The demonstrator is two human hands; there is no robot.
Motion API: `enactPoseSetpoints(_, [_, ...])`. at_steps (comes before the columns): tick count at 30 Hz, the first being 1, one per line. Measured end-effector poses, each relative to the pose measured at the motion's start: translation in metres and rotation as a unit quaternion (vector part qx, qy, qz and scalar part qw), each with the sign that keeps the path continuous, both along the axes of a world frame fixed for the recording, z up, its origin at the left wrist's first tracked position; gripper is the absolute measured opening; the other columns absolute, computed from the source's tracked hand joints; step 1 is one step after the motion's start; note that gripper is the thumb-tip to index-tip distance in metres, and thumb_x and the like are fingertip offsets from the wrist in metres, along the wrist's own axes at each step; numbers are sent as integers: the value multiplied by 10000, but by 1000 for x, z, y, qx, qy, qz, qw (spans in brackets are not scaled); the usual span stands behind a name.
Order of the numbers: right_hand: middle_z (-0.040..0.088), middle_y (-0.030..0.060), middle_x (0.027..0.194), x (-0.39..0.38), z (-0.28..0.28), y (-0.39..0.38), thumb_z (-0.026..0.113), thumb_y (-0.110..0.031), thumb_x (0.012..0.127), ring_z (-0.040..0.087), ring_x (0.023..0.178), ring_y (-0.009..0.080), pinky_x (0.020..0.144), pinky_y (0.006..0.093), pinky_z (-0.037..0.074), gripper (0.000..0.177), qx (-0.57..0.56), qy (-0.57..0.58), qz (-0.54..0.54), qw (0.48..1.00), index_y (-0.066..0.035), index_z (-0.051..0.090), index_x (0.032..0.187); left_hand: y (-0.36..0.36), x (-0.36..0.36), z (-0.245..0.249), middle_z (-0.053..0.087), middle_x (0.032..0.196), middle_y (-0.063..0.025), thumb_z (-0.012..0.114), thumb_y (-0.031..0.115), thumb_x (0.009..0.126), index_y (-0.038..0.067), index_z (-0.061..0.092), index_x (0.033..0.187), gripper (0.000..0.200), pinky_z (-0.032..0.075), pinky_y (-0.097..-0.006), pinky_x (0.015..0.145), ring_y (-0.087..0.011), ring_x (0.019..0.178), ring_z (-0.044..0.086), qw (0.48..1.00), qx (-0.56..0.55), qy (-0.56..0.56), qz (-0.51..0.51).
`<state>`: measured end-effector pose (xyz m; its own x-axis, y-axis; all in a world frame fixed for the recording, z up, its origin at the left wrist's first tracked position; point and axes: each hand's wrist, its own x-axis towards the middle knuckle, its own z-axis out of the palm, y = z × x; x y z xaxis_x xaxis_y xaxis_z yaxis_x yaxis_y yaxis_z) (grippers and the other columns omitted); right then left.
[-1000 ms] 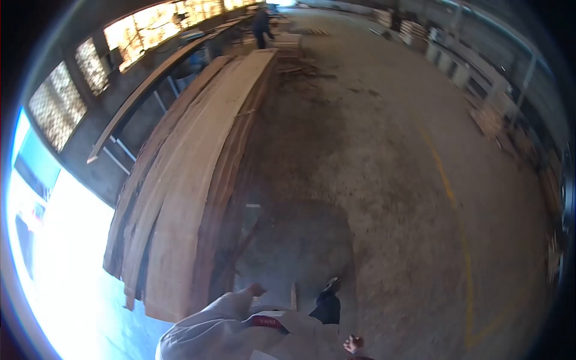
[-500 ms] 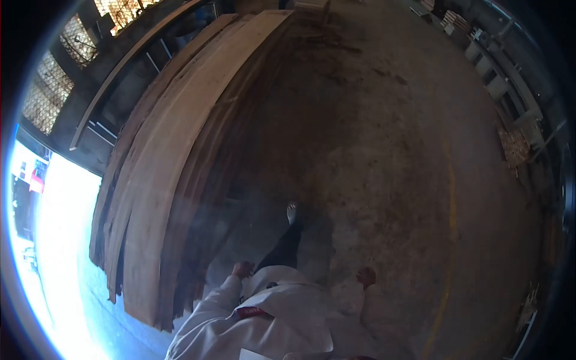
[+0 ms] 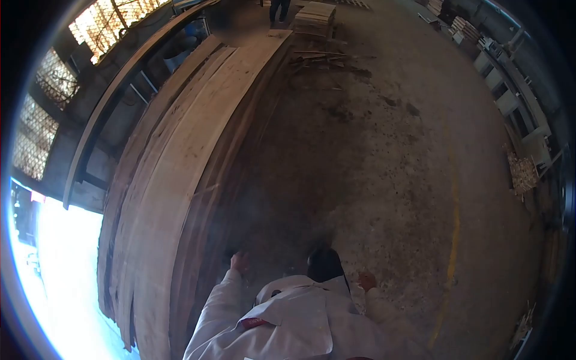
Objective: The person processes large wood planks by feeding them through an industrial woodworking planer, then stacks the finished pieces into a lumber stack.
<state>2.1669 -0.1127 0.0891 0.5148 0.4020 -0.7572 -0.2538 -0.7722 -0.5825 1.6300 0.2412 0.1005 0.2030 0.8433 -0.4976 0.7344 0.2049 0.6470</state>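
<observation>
My left hand [image 3: 240,261] hangs beside my body, close to the right side of a long stack of wooden boards [image 3: 174,162]. Its fingers point away and are too dim to make out, and I see no object in it. On the other side, my right hand [image 3: 366,281] hangs low above the concrete floor, fingers loosely apart with nothing visible between them. Neither hand touches the boards. Between them show my light jacket [image 3: 288,306] and one dark trouser leg [image 3: 325,264].
Beyond the stack are a pile of cut planks [image 3: 315,19] and a standing person [image 3: 278,11]. Scraps of wood [image 3: 318,60] litter the floor. A yellow line [image 3: 455,240] runs along the right, near benches [image 3: 510,90]. Bright light enters at left.
My view has tilted up and moved forward, bringing the far plank pile and the person's legs into sight. My forward leg has changed. Both hands remain low at my sides.
</observation>
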Motion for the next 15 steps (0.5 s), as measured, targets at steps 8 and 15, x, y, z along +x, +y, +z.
enactPoseSetpoints(8, [676,111,968,244,-110,240,663,-227,944,687,759,246,603,382,552,267,44,343,-138,928,-55,643,1147,214,224,39,754,898,-157,689,338,936,-18,711,1130,406,605,-392,654,-240,787,745,984,-146,46,92])
enactPoseSetpoints(15, [677,129,1021,390,22,542,637,-277,965,697,816,238,694,390,579,346,58,13,-41,997,17,618,1148,342,333,47,763,970,-163,609,449,931,86,794,999,413,562,-454,863,-300,916,744,983,-146,114,15])
